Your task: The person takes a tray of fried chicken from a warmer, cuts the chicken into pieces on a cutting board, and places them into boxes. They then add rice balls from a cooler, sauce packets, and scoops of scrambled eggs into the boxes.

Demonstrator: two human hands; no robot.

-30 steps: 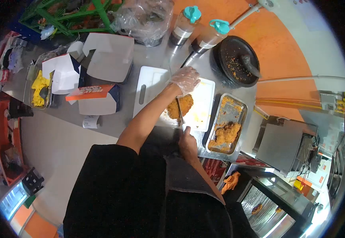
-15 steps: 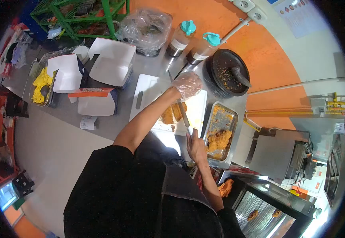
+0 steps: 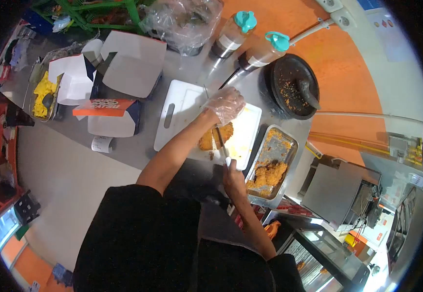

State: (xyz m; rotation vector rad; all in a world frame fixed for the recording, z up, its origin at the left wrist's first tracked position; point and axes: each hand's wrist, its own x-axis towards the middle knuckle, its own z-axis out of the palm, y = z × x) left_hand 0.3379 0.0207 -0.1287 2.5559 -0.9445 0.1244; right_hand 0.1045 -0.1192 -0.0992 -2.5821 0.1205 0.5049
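Metal worktop [image 3: 146, 125]: two bottles [image 3: 229, 42] beyond the left hand [image 3: 227, 104], its grip unclear; right hand [image 3: 234, 178] clenched round one knife [image 3: 222, 143].

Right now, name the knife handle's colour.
The visible part of the knife handle is white, best seen in the head view.

Partly legible "ATSU" in white on an orange box flap [image 3: 105, 107]

Golden-brown crumbed cutlet [image 3: 227, 132] flat on white cutting board [image 3: 186, 100]; white-handled knife [image 3: 222, 145] aslant across it, handle nearest wearer.
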